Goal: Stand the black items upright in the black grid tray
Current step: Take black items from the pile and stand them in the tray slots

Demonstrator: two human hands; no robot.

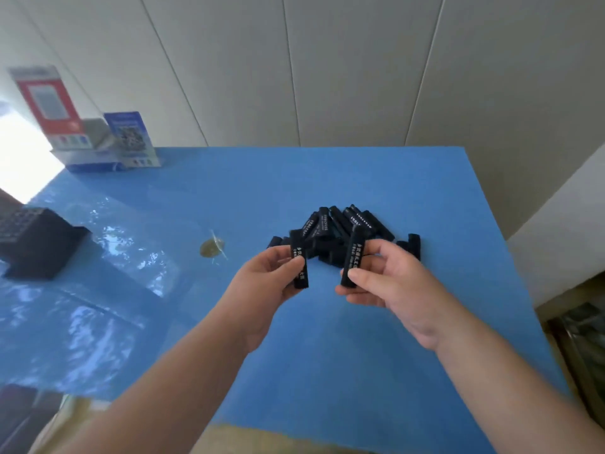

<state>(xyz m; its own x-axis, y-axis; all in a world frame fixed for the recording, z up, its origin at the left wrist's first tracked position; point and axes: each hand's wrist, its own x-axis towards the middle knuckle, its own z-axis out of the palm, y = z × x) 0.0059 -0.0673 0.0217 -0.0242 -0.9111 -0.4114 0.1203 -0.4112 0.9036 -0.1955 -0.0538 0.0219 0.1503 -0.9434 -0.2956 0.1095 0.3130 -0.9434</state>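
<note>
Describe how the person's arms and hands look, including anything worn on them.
Both forearms are bare up to the frame's edge: no sleeves show. The left hand and right hand wear no gloves, and no rings, watch or bracelets are visible. The fingernails look short and unpainted.

Black items: one upright in left hand, one in right hand; pile just beyond; black grid tray far left.

Head-worn view, downward over table
</note>
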